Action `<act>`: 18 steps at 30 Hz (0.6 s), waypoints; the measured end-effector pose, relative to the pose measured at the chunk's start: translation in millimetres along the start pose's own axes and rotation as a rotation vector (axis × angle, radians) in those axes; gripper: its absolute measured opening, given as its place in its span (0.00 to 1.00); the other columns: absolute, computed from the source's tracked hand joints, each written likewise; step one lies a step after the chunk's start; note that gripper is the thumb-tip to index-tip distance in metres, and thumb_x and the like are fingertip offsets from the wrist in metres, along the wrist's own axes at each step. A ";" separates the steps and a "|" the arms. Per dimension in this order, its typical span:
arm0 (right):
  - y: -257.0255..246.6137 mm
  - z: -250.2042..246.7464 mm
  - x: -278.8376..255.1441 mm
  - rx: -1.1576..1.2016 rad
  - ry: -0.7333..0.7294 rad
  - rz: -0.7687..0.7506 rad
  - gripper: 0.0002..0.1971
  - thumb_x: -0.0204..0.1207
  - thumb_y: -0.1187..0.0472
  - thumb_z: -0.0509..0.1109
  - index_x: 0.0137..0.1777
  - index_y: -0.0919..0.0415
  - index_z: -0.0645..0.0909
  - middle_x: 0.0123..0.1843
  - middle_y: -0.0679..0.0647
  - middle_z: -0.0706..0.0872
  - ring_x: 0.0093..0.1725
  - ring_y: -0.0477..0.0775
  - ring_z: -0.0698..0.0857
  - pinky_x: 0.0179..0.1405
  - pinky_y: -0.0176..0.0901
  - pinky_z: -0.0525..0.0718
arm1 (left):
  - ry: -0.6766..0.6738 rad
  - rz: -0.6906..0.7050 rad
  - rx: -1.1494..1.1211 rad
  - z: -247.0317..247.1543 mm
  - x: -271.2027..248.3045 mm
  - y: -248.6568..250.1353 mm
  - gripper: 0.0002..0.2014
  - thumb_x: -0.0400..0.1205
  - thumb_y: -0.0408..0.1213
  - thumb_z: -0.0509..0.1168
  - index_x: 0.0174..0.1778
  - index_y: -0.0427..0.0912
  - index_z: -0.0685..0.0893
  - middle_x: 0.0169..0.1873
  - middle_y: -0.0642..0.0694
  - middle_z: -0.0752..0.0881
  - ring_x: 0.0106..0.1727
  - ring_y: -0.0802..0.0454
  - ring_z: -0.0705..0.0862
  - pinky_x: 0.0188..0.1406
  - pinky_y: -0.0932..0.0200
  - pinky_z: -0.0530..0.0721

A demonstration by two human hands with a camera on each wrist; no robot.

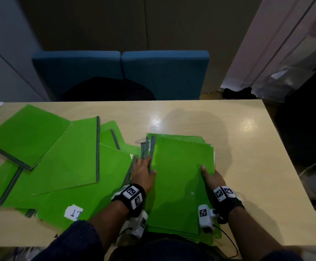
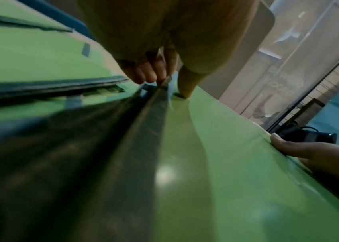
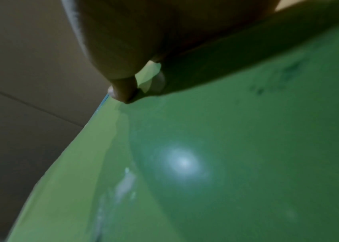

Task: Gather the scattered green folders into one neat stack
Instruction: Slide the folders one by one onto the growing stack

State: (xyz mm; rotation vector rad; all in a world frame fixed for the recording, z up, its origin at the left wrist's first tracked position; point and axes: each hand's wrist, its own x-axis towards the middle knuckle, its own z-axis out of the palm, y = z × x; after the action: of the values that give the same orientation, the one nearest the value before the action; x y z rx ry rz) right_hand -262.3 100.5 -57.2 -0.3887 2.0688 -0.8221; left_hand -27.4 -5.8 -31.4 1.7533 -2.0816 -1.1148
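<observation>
A stack of green folders (image 1: 179,178) with grey spines lies on the table in front of me, its edges a little uneven. My left hand (image 1: 147,166) grips the spine side of the top folder (image 2: 216,163), fingers (image 2: 143,77) curled at the grey spine and thumb on the cover. My right hand (image 1: 207,172) holds the opposite edge, its thumb (image 3: 123,91) pressed on the green cover (image 3: 226,163); its fingers are hidden beneath. Several more green folders (image 1: 72,157) lie scattered and overlapping on the left, one (image 1: 27,134) on top at the far left.
The light wooden table (image 1: 247,147) is bare to the right of the stack. A folder near the front edge carries a white label (image 1: 73,212). Two blue chairs (image 1: 164,72) stand behind the table, one with a dark item (image 1: 108,89) on it.
</observation>
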 end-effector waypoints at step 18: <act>-3.7 10.5 8.0 -0.141 0.177 0.049 0.31 0.74 0.33 0.67 0.61 0.60 0.85 0.55 0.66 0.88 0.47 0.66 0.85 0.54 0.57 0.85 | -0.015 -0.239 0.560 -109.8 -17.9 -139.0 0.42 0.73 0.70 0.59 0.81 0.55 0.61 0.81 0.46 0.61 0.77 0.41 0.65 0.69 0.38 0.73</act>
State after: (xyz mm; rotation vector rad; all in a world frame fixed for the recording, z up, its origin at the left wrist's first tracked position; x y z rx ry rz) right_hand -258.6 89.2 -63.8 -0.3501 2.3003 -0.7049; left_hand 147.8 -36.4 -39.9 2.2905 -2.4037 -0.6180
